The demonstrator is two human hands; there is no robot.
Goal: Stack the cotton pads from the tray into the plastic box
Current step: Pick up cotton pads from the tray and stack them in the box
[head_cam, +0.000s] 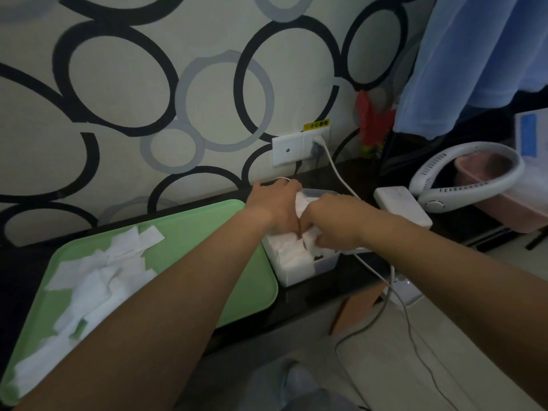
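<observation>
Left hand [272, 203] and right hand [335, 221] reach down into the plastic box [311, 269], onto its stacked pads [292, 256]. Fingers are hidden, so grip cannot be told. Loose cotton pads [98, 280] lie along the tray's [207, 232] left edge, nearer the left hand.

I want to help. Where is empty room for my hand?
The green tray is bare at its back right, between the cotton pads and the plastic box. A strip of dark counter runs behind the tray by the wall. The box is crowded: left hand and right hand are on it.
</observation>
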